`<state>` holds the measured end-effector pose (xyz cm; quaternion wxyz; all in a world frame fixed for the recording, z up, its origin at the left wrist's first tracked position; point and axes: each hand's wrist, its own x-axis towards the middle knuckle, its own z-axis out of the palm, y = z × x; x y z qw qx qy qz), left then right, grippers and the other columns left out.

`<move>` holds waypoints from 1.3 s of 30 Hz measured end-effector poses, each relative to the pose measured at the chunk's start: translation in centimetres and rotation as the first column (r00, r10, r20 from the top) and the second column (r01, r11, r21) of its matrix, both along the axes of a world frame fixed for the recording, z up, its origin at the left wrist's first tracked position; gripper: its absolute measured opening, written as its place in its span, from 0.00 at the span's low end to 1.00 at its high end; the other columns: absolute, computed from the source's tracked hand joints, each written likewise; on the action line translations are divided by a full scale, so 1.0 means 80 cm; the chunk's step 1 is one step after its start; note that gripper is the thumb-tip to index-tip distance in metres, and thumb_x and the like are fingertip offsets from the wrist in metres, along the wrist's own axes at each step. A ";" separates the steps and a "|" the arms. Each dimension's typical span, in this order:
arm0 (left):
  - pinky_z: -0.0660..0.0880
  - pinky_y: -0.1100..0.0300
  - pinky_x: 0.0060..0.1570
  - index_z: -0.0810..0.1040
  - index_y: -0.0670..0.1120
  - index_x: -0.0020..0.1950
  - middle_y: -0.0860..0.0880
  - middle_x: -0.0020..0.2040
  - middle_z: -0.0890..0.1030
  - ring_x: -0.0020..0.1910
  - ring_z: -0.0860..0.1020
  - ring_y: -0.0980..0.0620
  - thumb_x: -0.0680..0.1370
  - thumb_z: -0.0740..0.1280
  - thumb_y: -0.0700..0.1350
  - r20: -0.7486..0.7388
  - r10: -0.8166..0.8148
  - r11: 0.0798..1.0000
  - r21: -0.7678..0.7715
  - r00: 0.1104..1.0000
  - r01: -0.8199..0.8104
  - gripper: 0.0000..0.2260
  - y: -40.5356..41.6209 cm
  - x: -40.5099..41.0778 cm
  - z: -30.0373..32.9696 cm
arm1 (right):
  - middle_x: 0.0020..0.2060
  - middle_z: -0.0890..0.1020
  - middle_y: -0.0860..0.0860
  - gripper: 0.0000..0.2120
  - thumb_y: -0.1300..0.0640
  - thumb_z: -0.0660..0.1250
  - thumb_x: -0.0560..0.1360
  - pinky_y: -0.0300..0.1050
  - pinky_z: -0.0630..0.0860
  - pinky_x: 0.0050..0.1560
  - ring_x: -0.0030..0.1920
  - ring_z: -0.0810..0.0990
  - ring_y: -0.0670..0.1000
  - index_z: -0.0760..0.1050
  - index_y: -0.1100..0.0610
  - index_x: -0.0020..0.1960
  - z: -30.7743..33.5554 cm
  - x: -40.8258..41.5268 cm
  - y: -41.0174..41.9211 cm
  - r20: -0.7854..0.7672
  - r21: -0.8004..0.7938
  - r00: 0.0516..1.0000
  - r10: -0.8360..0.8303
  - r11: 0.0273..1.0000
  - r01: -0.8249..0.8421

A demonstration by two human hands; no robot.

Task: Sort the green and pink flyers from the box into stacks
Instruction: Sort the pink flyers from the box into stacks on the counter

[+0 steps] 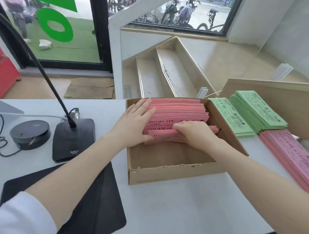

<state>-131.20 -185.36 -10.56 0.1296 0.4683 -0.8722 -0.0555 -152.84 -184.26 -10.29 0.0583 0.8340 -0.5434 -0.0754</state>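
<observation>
Two hands: both inside the cardboard box [174, 175], at its far end, on the pink flyers [178, 112].
Desk: white desk [182, 210] carries the box in the middle and the sorted stacks to its right.
Box: open-topped; near half bare, pink bundle packed against the far wall.
Key relation: the bundle's long axis runs left to right, directly beyond both hands; the stacks lie right of the box, nearer the right hand.
Pink stack: one [292, 156], near right, running off frame.
Green stacks: two, a taller one [259, 110] and a lower one [232, 119], far right.
Left hand [132, 123]: fingers spread flat on the bundle's left end, thumb at its near edge.
Right hand [197, 132]: fingers curled round a front sheaf of pink flyers.
Green in box: none visible.
</observation>
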 end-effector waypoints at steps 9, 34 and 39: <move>0.74 0.70 0.40 0.72 0.57 0.45 0.61 0.42 0.78 0.42 0.75 0.67 0.75 0.68 0.40 -0.792 0.172 0.985 0.155 0.586 -0.079 0.12 0.088 -0.041 0.042 | 0.44 0.78 0.52 0.09 0.57 0.69 0.72 0.46 0.66 0.37 0.46 0.77 0.57 0.74 0.58 0.49 0.087 -0.009 0.062 0.406 -0.252 0.888 0.217 0.960 -0.119; 0.77 0.60 0.51 0.72 0.50 0.56 0.50 0.52 0.81 0.52 0.80 0.55 0.74 0.67 0.35 -0.778 0.575 0.806 0.591 0.253 -0.016 0.15 0.287 -0.110 -0.089 | 0.43 0.81 0.50 0.13 0.69 0.68 0.71 0.35 0.75 0.43 0.43 0.79 0.45 0.74 0.55 0.51 -0.068 -0.165 0.232 0.868 0.440 -0.196 -0.456 0.890 -0.122; 0.75 0.62 0.57 0.70 0.38 0.62 0.46 0.57 0.79 0.56 0.78 0.54 0.78 0.60 0.34 -0.794 0.547 0.833 0.548 0.265 -0.076 0.13 0.291 -0.126 -0.095 | 0.41 0.82 0.51 0.08 0.71 0.64 0.73 0.37 0.76 0.42 0.42 0.81 0.46 0.73 0.59 0.45 -0.068 -0.156 0.237 0.898 0.405 -0.126 -0.421 0.905 -0.133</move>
